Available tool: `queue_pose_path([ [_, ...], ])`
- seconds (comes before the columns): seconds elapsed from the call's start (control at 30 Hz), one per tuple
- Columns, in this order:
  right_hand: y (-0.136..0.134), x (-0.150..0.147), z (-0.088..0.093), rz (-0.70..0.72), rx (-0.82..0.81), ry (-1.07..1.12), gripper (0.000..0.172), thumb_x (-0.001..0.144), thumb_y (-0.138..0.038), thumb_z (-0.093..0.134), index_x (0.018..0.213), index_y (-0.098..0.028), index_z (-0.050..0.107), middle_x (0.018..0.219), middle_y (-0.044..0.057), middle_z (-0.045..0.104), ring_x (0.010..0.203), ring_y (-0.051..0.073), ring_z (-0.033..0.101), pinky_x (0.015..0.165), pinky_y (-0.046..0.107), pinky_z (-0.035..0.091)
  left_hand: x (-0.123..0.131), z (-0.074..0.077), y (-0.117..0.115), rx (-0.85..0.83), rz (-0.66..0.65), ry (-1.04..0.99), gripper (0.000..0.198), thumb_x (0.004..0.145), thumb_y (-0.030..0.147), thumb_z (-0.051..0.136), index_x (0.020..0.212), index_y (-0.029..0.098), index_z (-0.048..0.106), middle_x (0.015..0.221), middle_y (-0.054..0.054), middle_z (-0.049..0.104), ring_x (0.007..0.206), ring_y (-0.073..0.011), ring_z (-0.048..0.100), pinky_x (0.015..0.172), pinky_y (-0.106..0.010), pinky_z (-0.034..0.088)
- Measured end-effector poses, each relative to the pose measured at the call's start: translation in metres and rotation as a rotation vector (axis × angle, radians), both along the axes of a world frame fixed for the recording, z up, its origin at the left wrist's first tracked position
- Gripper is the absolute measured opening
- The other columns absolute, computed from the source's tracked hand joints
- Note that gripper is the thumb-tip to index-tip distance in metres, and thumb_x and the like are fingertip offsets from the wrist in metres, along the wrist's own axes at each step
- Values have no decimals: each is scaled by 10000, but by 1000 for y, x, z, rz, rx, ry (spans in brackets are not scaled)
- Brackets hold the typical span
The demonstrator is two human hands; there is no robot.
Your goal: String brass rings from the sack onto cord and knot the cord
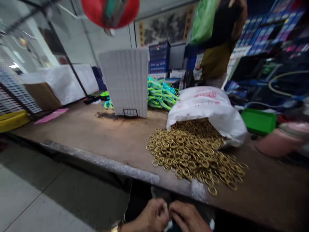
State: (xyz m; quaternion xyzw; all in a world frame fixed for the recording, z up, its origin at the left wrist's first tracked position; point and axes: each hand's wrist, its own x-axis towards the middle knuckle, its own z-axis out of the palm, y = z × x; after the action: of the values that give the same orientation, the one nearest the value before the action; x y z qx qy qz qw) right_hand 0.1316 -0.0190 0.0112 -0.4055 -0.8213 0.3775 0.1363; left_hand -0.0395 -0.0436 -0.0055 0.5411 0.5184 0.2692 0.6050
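Observation:
At the bottom of the head view, below the table's front edge, my left hand [155, 214] and my right hand [189, 216] are close together with fingertips nearly meeting. The fingers of both are curled and closed. Whatever lies between them is too small and blurred to name; a pale bit shows beneath. Just beyond the hands, a heap of brass-coloured rings [187, 156] is spread over the tabletop. It spills from the mouth of a white woven sack [205, 100] with red print, which lies on its side.
A white ribbed panel [127, 83] stands on the brown table [96, 138], with green and turquoise straps [161, 93] behind it. A green tray [258, 121] and a pink container [282, 140] are at right. Overhead hangs a red bowl-shaped thing [94, 13]. Another person [217, 45] stands behind the table.

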Motion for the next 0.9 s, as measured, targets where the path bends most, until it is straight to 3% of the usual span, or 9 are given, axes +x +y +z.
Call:
queue_pose_path([
  [0.1, 3, -1, 6, 88, -31, -75, 229, 832, -166, 374, 769, -191, 593, 767, 33, 626, 702, 144, 557, 661, 247, 400, 2, 5, -4, -21, 1, 18, 213, 770, 280, 513, 622, 158, 420, 535, 71, 343, 506, -61, 301, 468, -208, 236],
  [0.23, 14, 1, 10, 153, -87, -76, 190, 799, -136, 390, 744, -174, 567, 698, 12, 595, 662, 123, 518, 635, 224, 360, 1, 23, 0, -20, -83, 42, 191, 781, 285, 462, 643, 168, 401, 572, 63, 343, 534, -71, 285, 479, -212, 220],
  [0.4, 29, 2, 7, 208, -300, -7, 140, 737, -108, 428, 696, -163, 550, 633, -26, 539, 591, 90, 448, 536, 189, 305, -2, 38, 8, -71, -207, 27, 205, 805, 314, 428, 664, 172, 387, 631, 53, 326, 581, -83, 272, 502, -213, 239],
  [0.6, 36, 8, 9, 253, -408, -36, 92, 753, -160, 448, 686, -156, 511, 625, -34, 471, 564, 78, 385, 509, 187, 285, -4, 44, 16, -62, -328, 86, 223, 828, 327, 385, 664, 178, 370, 635, 53, 297, 580, -86, 260, 497, -214, 234],
  [0.77, 41, 11, 14, 265, -446, -38, 88, 745, -152, 446, 667, -162, 487, 630, -32, 459, 579, 83, 386, 518, 192, 291, -3, 48, 20, -77, -348, 32, 255, 829, 346, 398, 642, 180, 349, 631, 53, 289, 579, -85, 252, 501, -214, 229],
  [0.9, 43, 10, 17, 259, -648, 27, 69, 732, -176, 460, 666, -170, 479, 578, -61, 381, 502, 59, 310, 453, 173, 250, -4, 51, 21, -178, -345, -21, 288, 807, 396, 439, 635, 177, 366, 602, 57, 302, 552, -79, 257, 500, -218, 225],
])
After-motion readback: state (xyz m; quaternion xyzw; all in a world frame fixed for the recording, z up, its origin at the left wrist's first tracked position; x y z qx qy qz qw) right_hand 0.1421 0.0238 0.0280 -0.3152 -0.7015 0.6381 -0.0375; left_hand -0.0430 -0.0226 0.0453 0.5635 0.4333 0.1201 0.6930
